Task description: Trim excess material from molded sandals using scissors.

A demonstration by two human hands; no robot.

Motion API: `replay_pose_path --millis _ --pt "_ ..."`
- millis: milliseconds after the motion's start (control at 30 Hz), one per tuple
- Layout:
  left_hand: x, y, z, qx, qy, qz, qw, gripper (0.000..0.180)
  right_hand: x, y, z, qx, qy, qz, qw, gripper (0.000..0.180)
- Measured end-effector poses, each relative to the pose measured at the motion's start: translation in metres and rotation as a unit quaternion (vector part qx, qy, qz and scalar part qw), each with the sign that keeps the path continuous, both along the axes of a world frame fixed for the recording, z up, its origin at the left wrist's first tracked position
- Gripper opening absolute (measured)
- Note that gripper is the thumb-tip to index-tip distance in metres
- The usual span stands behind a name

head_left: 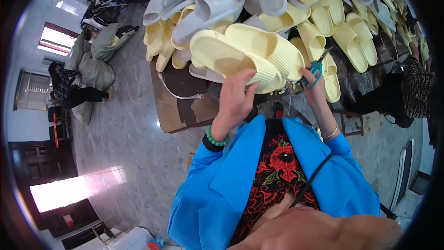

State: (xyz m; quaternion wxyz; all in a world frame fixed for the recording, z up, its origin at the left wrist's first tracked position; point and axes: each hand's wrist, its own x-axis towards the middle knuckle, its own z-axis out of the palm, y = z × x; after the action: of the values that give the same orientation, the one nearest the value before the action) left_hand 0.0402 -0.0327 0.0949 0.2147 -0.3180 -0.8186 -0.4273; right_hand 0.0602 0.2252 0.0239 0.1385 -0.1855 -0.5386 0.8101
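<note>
yellow slipper (229, 58) near table (169, 104) edge (grey floor (134, 125) stretches left)

pale yellow slippers (212, 48), teal-handled scissors (315, 69), blue jacket (203, 215) — black top (283, 158), red-flowered

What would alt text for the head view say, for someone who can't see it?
A person's left hand touches a pale yellow slipper while the right hand holds teal-handled scissors. More yellow and grey slippers are heaped on the table ahead, and bulging sacks sit on the floor to the left.
</note>
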Motion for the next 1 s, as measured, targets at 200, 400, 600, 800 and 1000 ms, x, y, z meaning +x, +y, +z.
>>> replay_pose_path --millis 200,400,600,800,1000 --pt "-0.001 0.011 -0.003 0.001 0.038 -0.011 0.999 0.033 -0.002 0.004 0.004 -0.072 0.032 0.018 0.997 0.027" --pt "0.005 0.011 -0.005 0.003 0.023 -0.006 1.0 0.033 -0.002 0.007 0.001 -0.116 0.043 0.014 0.992 0.034" --pt "0.006 0.023 0.007 -0.029 0.077 -0.031 0.996 0.034 -0.006 0.011 -0.007 -0.168 0.085 0.038 0.981 0.029" --pt "0.007 0.029 0.006 -0.039 0.119 -0.057 0.991 0.042 -0.013 0.017 -0.018 -0.166 0.13 0.075 0.975 0.027" --pt "0.002 0.016 0.011 -0.129 0.143 -0.068 0.979 0.045 -0.014 0.025 -0.032 -0.154 0.12 0.094 0.976 0.026"
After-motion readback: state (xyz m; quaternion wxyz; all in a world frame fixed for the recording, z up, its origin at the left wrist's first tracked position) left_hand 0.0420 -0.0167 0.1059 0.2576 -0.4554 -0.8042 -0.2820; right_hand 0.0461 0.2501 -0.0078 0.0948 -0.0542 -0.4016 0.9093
